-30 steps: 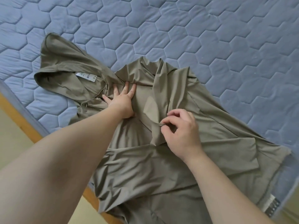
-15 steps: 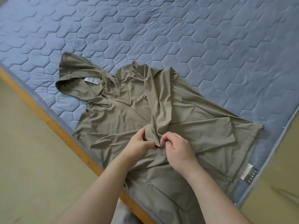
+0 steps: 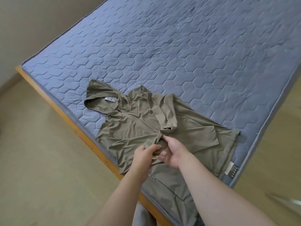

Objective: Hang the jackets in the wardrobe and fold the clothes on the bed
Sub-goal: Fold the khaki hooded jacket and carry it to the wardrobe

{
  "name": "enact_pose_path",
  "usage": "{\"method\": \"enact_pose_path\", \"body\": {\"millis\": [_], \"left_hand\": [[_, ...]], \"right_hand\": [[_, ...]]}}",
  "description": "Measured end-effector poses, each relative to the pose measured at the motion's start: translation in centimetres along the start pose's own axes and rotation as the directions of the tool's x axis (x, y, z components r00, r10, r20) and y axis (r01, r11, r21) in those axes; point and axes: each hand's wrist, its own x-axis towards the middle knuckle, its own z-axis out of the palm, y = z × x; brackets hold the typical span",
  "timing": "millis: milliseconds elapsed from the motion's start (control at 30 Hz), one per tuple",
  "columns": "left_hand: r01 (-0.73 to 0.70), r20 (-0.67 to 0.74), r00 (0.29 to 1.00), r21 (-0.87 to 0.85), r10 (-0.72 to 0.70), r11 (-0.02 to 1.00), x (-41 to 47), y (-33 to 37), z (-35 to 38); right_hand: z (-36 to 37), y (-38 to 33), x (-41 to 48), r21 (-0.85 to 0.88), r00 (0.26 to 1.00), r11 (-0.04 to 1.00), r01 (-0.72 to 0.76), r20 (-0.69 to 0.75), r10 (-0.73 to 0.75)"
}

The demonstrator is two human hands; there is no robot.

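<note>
Jacket (image 3: 135,128), olive, hooded: flat on bed (image 3: 195,62) by near-left edge; long axis runs hood far-left to hem near-right. Sleeve cuff (image 3: 156,146) drawn across front, pinched by L hand (image 3: 144,152). R hand (image 3: 173,152) just beside, touching cuff; grip unclear. Both hands mid-body.

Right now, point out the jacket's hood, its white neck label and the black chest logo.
hood (image 3: 96,92): head view, on its outer fabric near the top.
white neck label (image 3: 110,99): head view, middle of the tag.
black chest logo (image 3: 151,112): head view, centre of the small mark.
</note>
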Motion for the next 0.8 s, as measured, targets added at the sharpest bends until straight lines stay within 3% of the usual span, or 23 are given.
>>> {"method": "enact_pose_path", "body": {"millis": [100, 200, 267, 367, 467, 633, 800], "left_hand": [[-0.036, -0.038, 0.998, 0.175, 0.044, 0.984, -1.7, 0.0, -1.7], [0.083, -0.027, 0.996, -0.072, -0.085, 0.994, -2.3, 1.2, -2.7], [0.191, 0.068, 0.981, -0.189, -0.181, 0.963, -2.5, 2.3, -2.7], [0.233, 0.184, 0.962, -0.156, -0.203, 0.960, -2.9, 3.6, -2.2], [0.181, 0.205, 0.967, -0.136, -0.151, 0.974, -3.3, 4.6, -1.6], [0.058, 0.115, 0.992, -0.076, -0.049, 0.995, -3.6, 5.1, -1.5], [0.119, 0.106, 0.988, -0.079, -0.111, 0.990, -4.0, 4.8, -2.5]], "right_hand": [[1.6, -0.6, -1.8, -0.197, 0.952, 0.951, 0.240, -0.142, -0.270], [2.3, -1.1, -4.7, -0.486, 0.868, 0.787, 0.380, -0.106, -0.484], [2.7, -1.3, -6.4, -0.636, 0.853, 0.677, 0.370, -0.055, -0.518], [2.4, -1.3, -6.4, -0.707, 0.870, 0.616, 0.349, 0.000, -0.493], [3.1, -1.2, -9.5, -0.678, 0.891, 0.661, 0.322, -0.018, -0.453], [3.2, -0.5, -11.7, -0.415, 0.957, 0.880, 0.232, -0.062, -0.282], [3.3, 0.5, -13.1, -0.207, 0.982, 0.966, 0.155, -0.075, -0.173]]}}
